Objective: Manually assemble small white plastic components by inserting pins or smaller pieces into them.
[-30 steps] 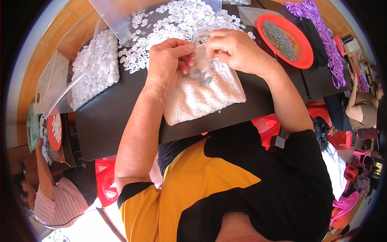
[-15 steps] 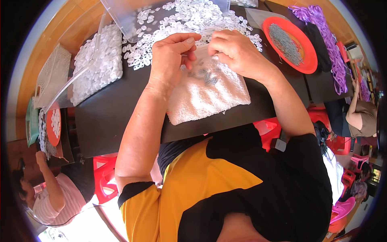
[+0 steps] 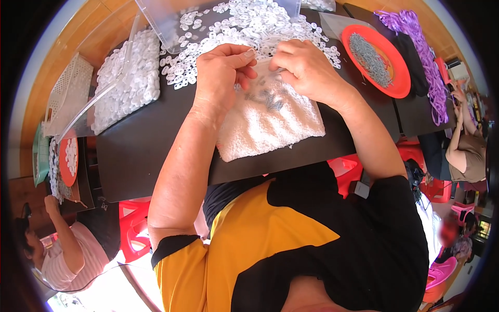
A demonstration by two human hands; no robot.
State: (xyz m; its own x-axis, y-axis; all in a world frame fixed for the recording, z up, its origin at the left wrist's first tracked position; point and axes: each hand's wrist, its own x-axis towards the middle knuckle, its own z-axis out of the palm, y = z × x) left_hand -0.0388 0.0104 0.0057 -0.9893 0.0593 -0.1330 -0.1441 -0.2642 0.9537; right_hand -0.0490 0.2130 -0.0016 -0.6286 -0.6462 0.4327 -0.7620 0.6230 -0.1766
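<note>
My left hand (image 3: pixel 221 73) is raised over the far part of a folded cream towel (image 3: pixel 273 135), thumb and forefinger pinched together. Whatever is between those fingertips is too small to make out. Level with it, a short gap to the right, my right hand (image 3: pixel 309 70) has its fingers curled in and pressed to the thumb; its grip is hidden too. Below and between both hands a small heap of thin grey metal pieces (image 3: pixel 270 100) lies on the towel. Just beyond the fingers spreads a large pile of small white plastic pieces with holes (image 3: pixel 249 23).
A red plate (image 3: pixel 400 86) of grey metal pieces stands at right, beside purple ribbons (image 3: pixel 429 67). A clear bag of white pieces (image 3: pixel 130 78) and a white basket (image 3: pixel 70 91) are at left. Other people sit on both sides. The dark table's front edge (image 3: pixel 156 193) runs before me.
My hands stay nearly in place over the towel, with only slight finger movement. The whole view has shifted a little. At far right, another person's hand has come up.
</note>
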